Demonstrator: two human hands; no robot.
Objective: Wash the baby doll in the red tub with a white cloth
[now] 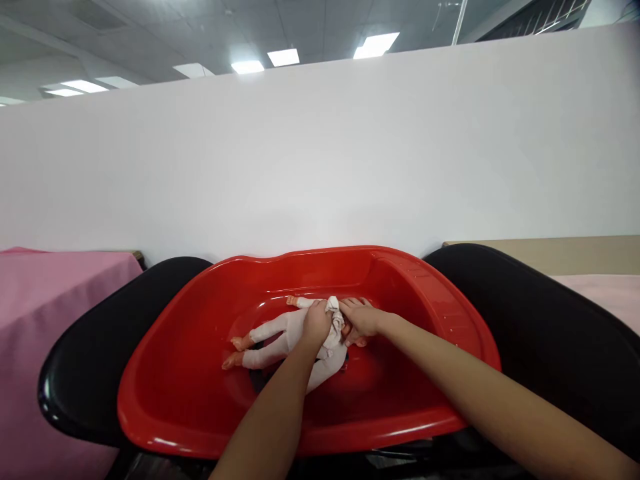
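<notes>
Near the far wall of the glossy red plastic tub [200, 400], the left hand [316, 323] grips a white cloth [334, 313] over the white-suited doll [280, 340]; the right hand [361, 319] lies open, palm down, at its head. Black chairs [80, 373] flank the tub.

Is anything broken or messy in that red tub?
Nothing looks broken or spilled. The small doll in white clothes lies in the glossy red plastic tub, with the left hand and right hand pressing a white cloth onto it.

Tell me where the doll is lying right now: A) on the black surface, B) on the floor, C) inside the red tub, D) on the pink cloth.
C: the doll lies in the red tub, with the left hand and right hand on it.
</notes>
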